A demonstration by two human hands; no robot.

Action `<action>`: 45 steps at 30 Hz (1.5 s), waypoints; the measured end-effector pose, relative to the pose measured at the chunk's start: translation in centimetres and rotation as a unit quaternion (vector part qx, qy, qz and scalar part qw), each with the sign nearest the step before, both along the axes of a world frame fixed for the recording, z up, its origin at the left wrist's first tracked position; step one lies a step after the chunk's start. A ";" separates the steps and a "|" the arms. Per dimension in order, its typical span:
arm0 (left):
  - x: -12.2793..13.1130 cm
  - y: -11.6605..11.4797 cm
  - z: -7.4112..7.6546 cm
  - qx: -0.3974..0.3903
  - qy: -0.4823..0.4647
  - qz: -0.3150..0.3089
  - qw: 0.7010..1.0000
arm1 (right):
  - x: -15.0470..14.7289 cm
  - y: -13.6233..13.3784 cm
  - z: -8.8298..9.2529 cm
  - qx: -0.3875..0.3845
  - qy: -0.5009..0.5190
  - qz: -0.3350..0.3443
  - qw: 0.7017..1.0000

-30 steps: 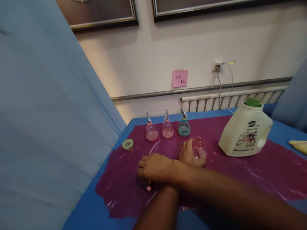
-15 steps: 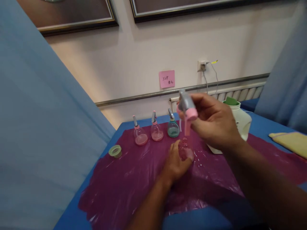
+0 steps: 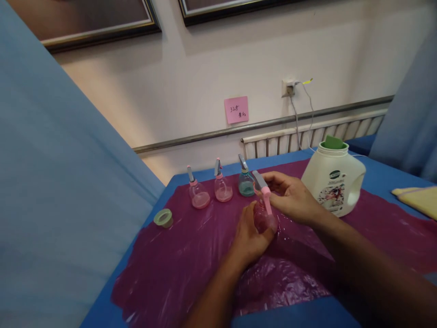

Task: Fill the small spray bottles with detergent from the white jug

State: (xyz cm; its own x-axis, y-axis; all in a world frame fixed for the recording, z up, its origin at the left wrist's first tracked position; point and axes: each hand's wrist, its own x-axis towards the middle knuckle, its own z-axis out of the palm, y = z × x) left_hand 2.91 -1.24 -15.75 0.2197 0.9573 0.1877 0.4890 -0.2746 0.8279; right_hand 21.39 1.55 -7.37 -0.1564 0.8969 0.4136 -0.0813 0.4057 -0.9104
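My left hand [image 3: 251, 237] is wrapped round a small clear bottle [image 3: 265, 221] with pink liquid, standing on the purple plastic sheet [image 3: 191, 264]. My right hand [image 3: 293, 198] pinches a grey and pink spray head [image 3: 262, 187] and holds it at the mouth of that bottle. Behind them three small spray bottles stand in a row: two pink ones [image 3: 198, 196] [image 3: 223, 190] and a teal one [image 3: 245, 183].
A white detergent jug [image 3: 332, 180] with a green top stands at the right. A green cap [image 3: 163, 217] lies at the left of the sheet. A yellow cloth [image 3: 418, 199] is at the far right. Blue fabric [image 3: 61, 191] rises on the left.
My right hand picked the spray head up from the sheet at the left, lifted it high, then lowered it onto the bottle that my left hand holds.
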 end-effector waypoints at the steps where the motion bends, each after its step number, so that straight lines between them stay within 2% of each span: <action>1: 0.0 -0.1 0.1 -0.001 -0.001 0.000 1.000 | 0.2 0.3 -0.9 -0.013 0.002 0.003 1.000; 5: 0.2 -0.2 0.6 -0.024 0.007 0.005 1.000 | 0.7 0.8 -3.9 -0.075 0.032 0.030 0.996; 9: 0.3 -0.1 0.7 -0.018 0.009 0.000 1.000 | 1.0 0.7 -5.3 -0.084 0.046 0.044 0.994; 17: 0.4 -0.1 0.4 -0.024 0.025 0.011 0.999 | 1.8 0.4 -5.0 -0.066 0.045 0.039 0.996; 25: 0.3 0.1 0.3 -0.025 0.016 0.003 1.000 | 1.1 0.5 -5.2 -0.084 0.050 0.017 0.995; 32: 0.4 0.0 0.2 -0.008 0.013 0.004 1.000 | 0.7 0.8 -6.4 -0.131 0.101 0.072 0.984; 45: 0.5 0.2 -0.2 0.010 0.000 -0.010 1.000 | 1.2 1.0 -9.2 -0.130 0.116 0.134 0.976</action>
